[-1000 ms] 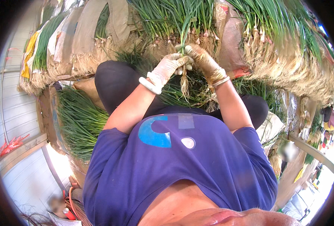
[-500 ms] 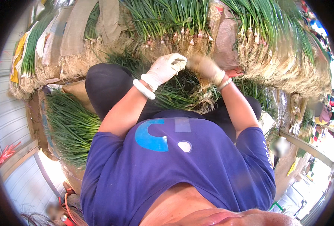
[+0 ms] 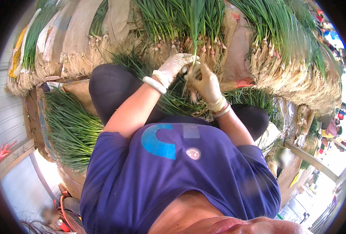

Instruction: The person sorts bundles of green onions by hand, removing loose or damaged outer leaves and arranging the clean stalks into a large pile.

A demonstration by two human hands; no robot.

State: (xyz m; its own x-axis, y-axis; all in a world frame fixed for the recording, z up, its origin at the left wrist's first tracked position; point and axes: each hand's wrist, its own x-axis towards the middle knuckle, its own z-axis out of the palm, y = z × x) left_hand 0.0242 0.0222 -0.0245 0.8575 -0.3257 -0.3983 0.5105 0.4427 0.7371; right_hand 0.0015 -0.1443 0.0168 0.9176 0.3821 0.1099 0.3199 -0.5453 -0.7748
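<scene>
A: Where are the hands?
B: Both are raised in front of the chest, near the centre of the view and a little toward twelve o'clock. The left hand (image 3: 175, 65) wears a pale glove with a white bangle (image 3: 154, 84) at the wrist; the right hand (image 3: 206, 84) wears a dirtier, yellowish glove with bands at its wrist.

A: What do they hold?
B: A single green onion stalk (image 3: 195, 29). Its leaves run straight up toward twelve o'clock, and its pale base sits between the two hands, which touch each other there.

A: How are the fingers set?
B: The left hand's fingers are curled and pinching the stalk near its base. The right hand is closed around the lower part, at five o'clock from the left one. Roots hang below it.

A: What lies around them?
B: Under the hands, across the lap and dark trousers (image 3: 110, 87), a loose heap of green onions (image 3: 173, 99). At nine o'clock a thick bundle of green leaves (image 3: 69, 126) lies in a cardboard box (image 3: 34, 113). Across the top, from ten to two o'clock, stacked bundles of onions (image 3: 274, 50) show their hairy roots toward the person, with burlap sacks (image 3: 77, 33) between some of them.

A: And the person?
B: A dark blue shirt (image 3: 180, 175) with a light blue shape fills the lower half, toward six o'clock.
</scene>
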